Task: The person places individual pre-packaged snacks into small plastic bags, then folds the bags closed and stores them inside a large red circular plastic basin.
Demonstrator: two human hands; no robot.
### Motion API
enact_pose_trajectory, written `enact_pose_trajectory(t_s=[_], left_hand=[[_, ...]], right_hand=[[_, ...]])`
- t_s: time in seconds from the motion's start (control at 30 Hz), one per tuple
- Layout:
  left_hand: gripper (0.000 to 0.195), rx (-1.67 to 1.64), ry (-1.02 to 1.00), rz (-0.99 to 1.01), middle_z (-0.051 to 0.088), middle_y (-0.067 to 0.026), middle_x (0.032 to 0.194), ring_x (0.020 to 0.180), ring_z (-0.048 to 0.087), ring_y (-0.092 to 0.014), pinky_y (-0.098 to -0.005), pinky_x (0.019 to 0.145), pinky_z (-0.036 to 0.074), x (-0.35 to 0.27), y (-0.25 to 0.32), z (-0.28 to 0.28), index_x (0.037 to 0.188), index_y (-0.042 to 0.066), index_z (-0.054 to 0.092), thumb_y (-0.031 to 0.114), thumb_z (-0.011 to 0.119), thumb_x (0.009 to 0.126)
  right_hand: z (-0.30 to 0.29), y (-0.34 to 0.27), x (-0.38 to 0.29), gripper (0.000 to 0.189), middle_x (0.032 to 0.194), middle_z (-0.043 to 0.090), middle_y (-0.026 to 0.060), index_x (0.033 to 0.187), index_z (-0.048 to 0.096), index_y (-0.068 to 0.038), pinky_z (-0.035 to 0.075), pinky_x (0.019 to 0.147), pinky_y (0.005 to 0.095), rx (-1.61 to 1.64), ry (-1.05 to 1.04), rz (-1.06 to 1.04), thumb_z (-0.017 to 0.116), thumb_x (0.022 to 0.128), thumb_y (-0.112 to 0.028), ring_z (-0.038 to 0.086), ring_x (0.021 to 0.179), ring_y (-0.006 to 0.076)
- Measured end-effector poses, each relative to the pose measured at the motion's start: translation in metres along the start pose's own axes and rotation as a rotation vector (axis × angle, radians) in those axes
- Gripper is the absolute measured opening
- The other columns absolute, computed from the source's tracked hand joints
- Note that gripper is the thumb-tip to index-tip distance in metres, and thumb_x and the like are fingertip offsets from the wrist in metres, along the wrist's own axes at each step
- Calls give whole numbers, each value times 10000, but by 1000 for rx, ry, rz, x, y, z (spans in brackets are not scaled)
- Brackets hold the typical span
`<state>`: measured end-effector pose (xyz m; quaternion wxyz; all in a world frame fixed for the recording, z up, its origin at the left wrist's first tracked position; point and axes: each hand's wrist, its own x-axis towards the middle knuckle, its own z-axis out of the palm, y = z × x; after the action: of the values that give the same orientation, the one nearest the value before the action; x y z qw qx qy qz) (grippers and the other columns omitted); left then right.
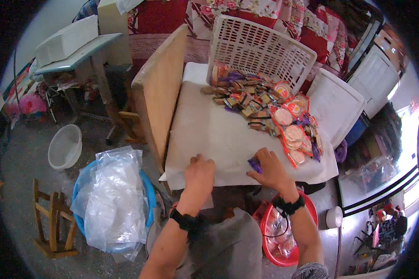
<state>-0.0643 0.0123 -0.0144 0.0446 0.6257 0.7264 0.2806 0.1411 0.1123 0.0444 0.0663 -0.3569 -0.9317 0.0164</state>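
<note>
My left hand point(199, 173) rests near the front edge of the cloth-covered table point(209, 139), its fingers curled; whether it holds anything is hidden. To its right, the fingers of my right hand point(270, 169) are at a small purple-wrapped packet point(255, 165), touching or gripping it. Beyond my hands lies a heap of small wrapped snacks point(255, 104), spilling from a tipped white plastic basket point(262, 48). Clear packs of round crackers with red edges point(294, 133) lie at the heap's right side.
A wooden board point(162, 94) stands along the table's left edge. Clear plastic bags point(115, 205) fill a blue basin point(150, 188) at lower left. A red basin point(310, 209) with packets sits at lower right. A wooden stool point(52, 223) and a translucent basin point(65, 146) are on the floor.
</note>
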Motion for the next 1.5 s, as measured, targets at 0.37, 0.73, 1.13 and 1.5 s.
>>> enact_pose_trajectory(t_s=[0.37, 0.73, 1.13, 1.5], left_hand=[[98, 68, 150, 103, 524, -160, 878, 822, 559, -318, -396, 629, 511, 3, 3, 15, 760, 25, 585, 4, 575, 665], [117, 116, 103, 73, 504, -154, 870, 835, 543, -313, -388, 638, 508, 3, 7, 6, 766, 30, 572, 1, 574, 652], [153, 80, 25, 45, 499, -149, 883, 860, 529, -329, -420, 675, 484, 3, 3, 5, 827, 37, 562, 13, 559, 676], [229, 36, 34, 33, 541, -171, 880, 863, 551, -357, -445, 728, 461, 6, 6, 7, 954, 66, 588, 33, 552, 730]], right_hand=[[24, 26, -25, 310, 854, 583, 155, 944, 562, 0, 469, 707, 407, 261, 372, 327, 660, 698, -161, 563, 796, 376], [42, -1, 10, 323, 717, 629, 111, 861, 598, 52, 490, 569, 340, 864, 284, 577, 676, 709, -222, 602, 577, 206], [54, 12, 12, 361, 743, 615, 191, 869, 557, 34, 466, 631, 397, 543, 573, 644, 698, 722, -265, 597, 689, 353], [71, 44, 1, 270, 669, 612, 121, 811, 542, 11, 451, 479, 313, 1000, 587, 673, 685, 747, -209, 575, 509, 198]])
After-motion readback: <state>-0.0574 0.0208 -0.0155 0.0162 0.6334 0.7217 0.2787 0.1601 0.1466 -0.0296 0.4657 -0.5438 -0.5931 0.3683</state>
